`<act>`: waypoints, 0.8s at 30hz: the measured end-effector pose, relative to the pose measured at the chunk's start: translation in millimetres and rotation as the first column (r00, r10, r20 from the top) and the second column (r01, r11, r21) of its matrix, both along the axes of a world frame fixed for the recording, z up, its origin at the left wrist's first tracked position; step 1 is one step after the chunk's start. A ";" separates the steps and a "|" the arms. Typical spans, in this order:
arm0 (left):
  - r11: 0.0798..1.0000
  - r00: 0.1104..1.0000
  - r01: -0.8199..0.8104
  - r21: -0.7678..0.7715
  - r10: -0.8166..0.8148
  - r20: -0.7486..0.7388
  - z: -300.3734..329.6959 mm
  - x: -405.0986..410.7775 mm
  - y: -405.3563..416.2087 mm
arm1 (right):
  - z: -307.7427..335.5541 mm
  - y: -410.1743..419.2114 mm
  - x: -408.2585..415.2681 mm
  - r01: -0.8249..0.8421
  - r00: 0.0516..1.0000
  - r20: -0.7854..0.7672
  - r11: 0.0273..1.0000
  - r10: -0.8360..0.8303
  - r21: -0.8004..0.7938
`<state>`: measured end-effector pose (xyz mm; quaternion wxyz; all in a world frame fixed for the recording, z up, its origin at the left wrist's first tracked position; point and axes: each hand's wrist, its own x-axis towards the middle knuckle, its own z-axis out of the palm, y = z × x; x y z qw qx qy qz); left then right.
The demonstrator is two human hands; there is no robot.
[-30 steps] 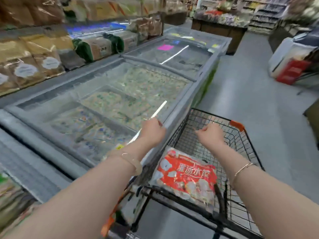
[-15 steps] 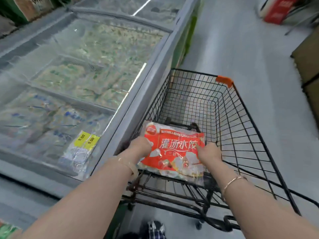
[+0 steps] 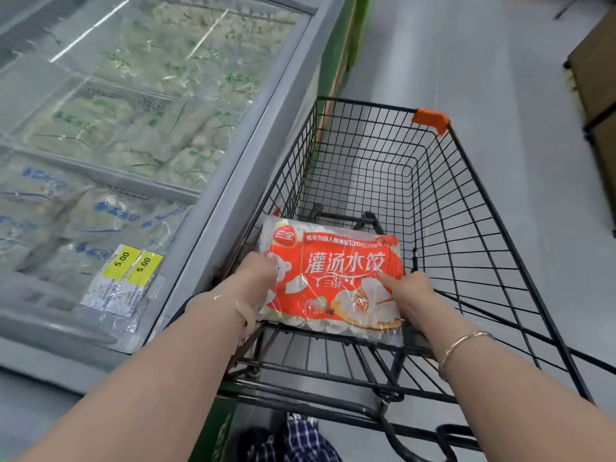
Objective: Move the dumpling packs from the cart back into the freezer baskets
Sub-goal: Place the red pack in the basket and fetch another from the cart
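Fingers (image 3: 383, 278) of both hands grip red "灌汤水饺" dumpling pack (image 3: 336, 278).

Between the left hand (image 3: 258, 273) and the right hand (image 3: 411, 290) lies the dumpling pack (image 3: 333, 278), bright red-orange with white lettering, a red round logo near the left hand's side, and pictured white dumplings along its clear, glossy edges. The cart (image 3: 466, 208) around both hands is black wire with one orange corner cap (image 3: 430, 120) beyond the right hand. Left of the left hand, two yellow price tags (image 3: 133, 261) with black figures sit on the freezer (image 3: 213, 201), whose frame is grey. Under its glass, packs show pale with blue print near the hand and green print farther off. The floor (image 3: 500, 78) is grey. A pale bangle (image 3: 240, 308) circles the left wrist, a thin rose-gold bracelet (image 3: 461, 345) the right. Blue-and-white checked cloth (image 3: 306, 435) shows below the hands.
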<state>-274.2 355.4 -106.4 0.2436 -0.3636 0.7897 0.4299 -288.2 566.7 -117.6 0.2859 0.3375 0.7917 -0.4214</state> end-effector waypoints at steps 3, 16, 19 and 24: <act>0.994 0.994 -0.108 0.014 0.108 -0.010 -5.3 0.7 -0.8 | -2.7 1.0 -1.1 0.101 0.995 0.011 0.989 -0.100 -0.112; 0.945 0.872 -0.320 0.069 0.322 -0.369 71.7 -14.5 -4.7 | 90.7 -29.2 -34.0 0.040 0.877 -0.479 0.986 0.042 0.160; 0.912 0.786 -0.401 0.085 0.391 -0.479 111.8 -12.8 -24.1 | 132.4 -51.0 -39.5 -0.005 0.810 -0.582 0.993 0.071 0.114; 0.836 0.644 -0.540 0.097 0.485 -0.592 160.5 20.0 -81.7 | 181.0 -111.5 -31.3 -0.131 0.711 -0.682 0.985 0.172 0.111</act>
